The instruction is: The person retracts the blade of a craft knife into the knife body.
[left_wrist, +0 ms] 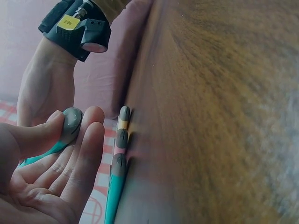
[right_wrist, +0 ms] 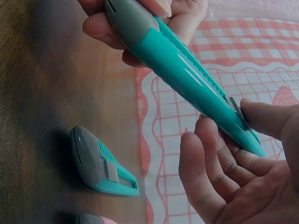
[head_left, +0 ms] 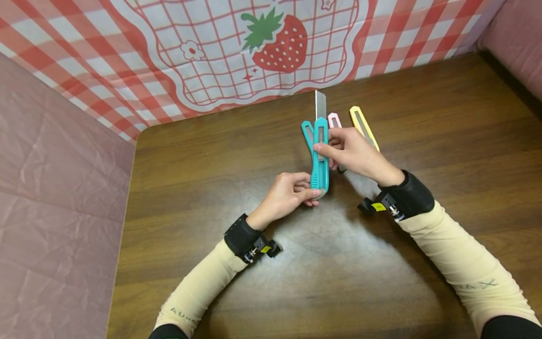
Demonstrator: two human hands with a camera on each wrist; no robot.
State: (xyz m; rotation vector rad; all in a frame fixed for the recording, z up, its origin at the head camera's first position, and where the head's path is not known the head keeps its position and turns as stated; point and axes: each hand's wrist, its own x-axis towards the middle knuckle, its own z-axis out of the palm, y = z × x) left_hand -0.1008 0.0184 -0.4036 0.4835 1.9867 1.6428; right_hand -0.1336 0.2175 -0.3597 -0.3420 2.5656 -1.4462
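A teal box cutter (head_left: 320,176) is held up over the table by both hands, its wide metal blade (head_left: 321,104) sticking out toward the strawberry cloth. My left hand (head_left: 285,195) pinches the cutter's grey end (right_wrist: 133,18) between thumb and fingers. My right hand (head_left: 360,153) grips the body higher up; in the right wrist view its thumb presses the slider (right_wrist: 236,108), with fingers underneath. Behind the held cutter a second teal cutter (head_left: 306,129) lies on the table. A pink cutter (head_left: 333,119) lies partly hidden behind the right hand.
A yellow cutter (head_left: 363,125) lies right of the pink one, its lower end covered by the right hand. The wooden table (head_left: 203,179) meets a red-checked strawberry cloth (head_left: 279,44) at the back. Pink fabric (head_left: 63,197) hangs at the left.
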